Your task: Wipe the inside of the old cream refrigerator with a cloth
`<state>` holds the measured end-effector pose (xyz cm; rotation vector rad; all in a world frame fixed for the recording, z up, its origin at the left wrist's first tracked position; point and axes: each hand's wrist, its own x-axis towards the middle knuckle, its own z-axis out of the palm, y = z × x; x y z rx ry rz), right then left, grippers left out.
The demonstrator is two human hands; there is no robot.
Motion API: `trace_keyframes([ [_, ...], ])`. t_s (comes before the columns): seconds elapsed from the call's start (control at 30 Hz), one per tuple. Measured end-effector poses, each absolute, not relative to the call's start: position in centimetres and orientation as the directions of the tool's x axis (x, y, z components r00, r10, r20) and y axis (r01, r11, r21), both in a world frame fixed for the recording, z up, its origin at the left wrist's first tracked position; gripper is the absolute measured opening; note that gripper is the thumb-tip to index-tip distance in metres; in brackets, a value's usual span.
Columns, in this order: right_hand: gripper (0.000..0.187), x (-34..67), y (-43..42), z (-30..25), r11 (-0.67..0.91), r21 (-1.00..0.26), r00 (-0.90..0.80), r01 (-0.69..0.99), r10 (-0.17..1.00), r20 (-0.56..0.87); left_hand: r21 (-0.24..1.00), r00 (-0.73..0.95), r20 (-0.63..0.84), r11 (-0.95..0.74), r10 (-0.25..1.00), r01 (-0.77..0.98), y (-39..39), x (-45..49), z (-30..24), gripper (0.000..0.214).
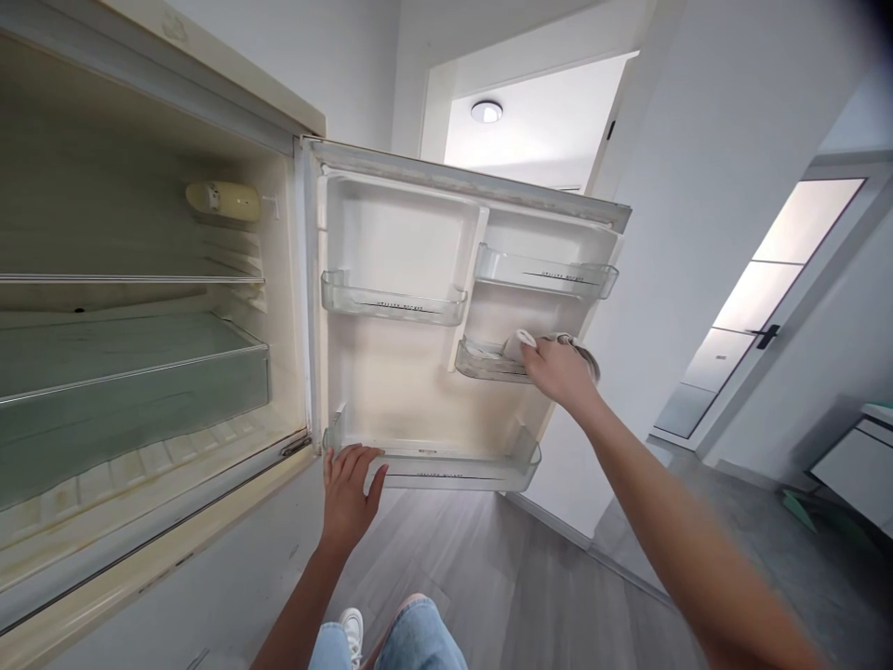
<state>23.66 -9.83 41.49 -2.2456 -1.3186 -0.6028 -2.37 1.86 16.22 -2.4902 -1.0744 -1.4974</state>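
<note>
The refrigerator door [391,372] stands wide open, with clear plastic shelves on its inner side. My right hand [562,368] is closed around a pale cloth [517,344] at the lower right door shelf [488,366]. Part of the cloth shows behind my knuckles. My left hand [353,489] rests at the left end of the bottom door shelf [453,475], fingers spread over its rim. Above these are the upper left shelf [394,305] and the upper right shelf [544,273]. No items show on the door shelves apart from the cloth.
To the left is the refrigerator's inside, with a glass shelf [126,278], a clear drawer [139,409] and a yellowed lamp cover [223,201]. A doorway opens behind the refrigerator door. Further right stand a glazed door [739,326] and a white cabinet [855,465]. Grey floorboards [488,568] lie below.
</note>
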Motion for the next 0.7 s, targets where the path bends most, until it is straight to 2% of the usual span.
trace_keyframes([
  [0.1,0.039,22.7,-9.1,41.4,-0.328,-0.181,0.368,0.927,0.707,0.603,0.305,0.283,0.795,-0.757,0.537,0.578,1.9,-2.2,16.2,0.022],
  [0.27,0.038,20.1,-8.5,42.2,-0.185,-0.326,0.342,0.927,0.775,0.532,0.308,0.288,0.786,-0.751,0.547,0.585,1.8,-2.1,16.2,0.022],
  [0.37,0.038,18.4,-8.2,42.3,-0.151,-0.379,0.338,0.913,0.801,0.493,0.301,0.292,0.786,-0.750,0.545,0.589,1.9,-2.3,16.1,0.022],
  [0.47,0.036,18.0,-8.3,41.7,-0.122,-0.367,0.320,0.922,0.775,0.544,0.277,0.303,0.793,-0.755,0.529,0.594,2.2,-2.5,15.9,0.022],
  [0.63,0.029,20.0,-9.5,40.2,0.120,-0.301,0.105,0.946,0.766,0.634,0.228,0.328,0.804,-0.765,0.497,0.602,2.6,-2.9,15.8,0.023],
  [0.7,0.027,21.0,-10.0,39.9,0.156,-0.275,0.064,0.949,0.757,0.651,0.212,0.338,0.806,-0.770,0.486,0.602,2.7,-3.0,15.8,0.023],
])
